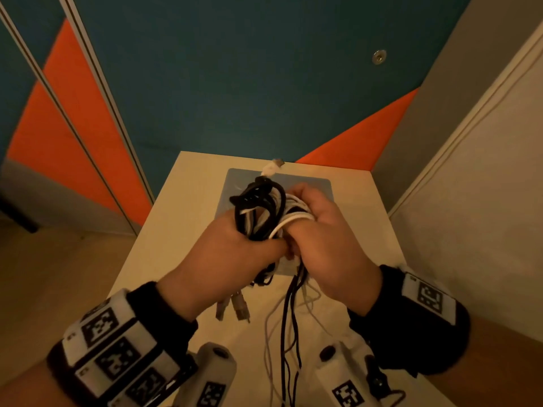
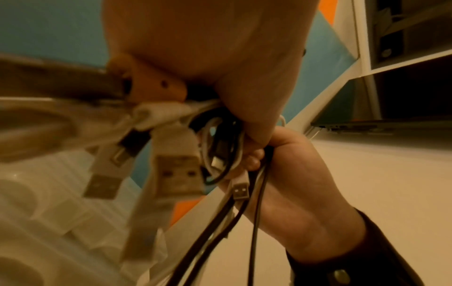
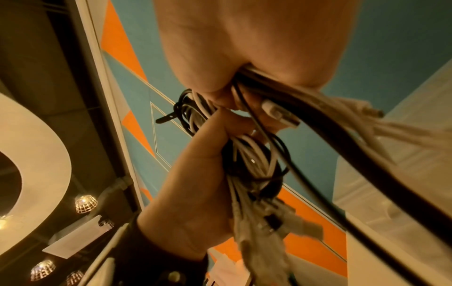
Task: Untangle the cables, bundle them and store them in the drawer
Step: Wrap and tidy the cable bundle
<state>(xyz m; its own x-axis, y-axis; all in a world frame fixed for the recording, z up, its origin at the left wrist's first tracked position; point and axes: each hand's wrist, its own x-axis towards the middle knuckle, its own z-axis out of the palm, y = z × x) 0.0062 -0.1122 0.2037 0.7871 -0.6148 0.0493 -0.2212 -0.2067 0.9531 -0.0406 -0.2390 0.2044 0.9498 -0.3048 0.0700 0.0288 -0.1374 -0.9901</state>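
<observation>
A bundle of black and white cables (image 1: 261,210) is held over a small beige table (image 1: 152,274). My left hand (image 1: 232,248) grips the bundle from the left, and my right hand (image 1: 320,227) grips it from the right with white loops over the fingers. The two hands touch at the thumbs. A black strap (image 1: 249,193) sticks out at the bundle's top left; in the right wrist view the strap (image 3: 171,116) points left. Loose black and white ends (image 1: 289,324) hang below the hands. USB plugs (image 2: 178,174) dangle under my left hand. No drawer is in view.
A grey mat (image 1: 235,177) lies on the table under the hands. Blue and orange wall panels (image 1: 235,83) stand behind the table, and a pale wall (image 1: 484,201) is close on the right. Floor (image 1: 58,274) shows to the left.
</observation>
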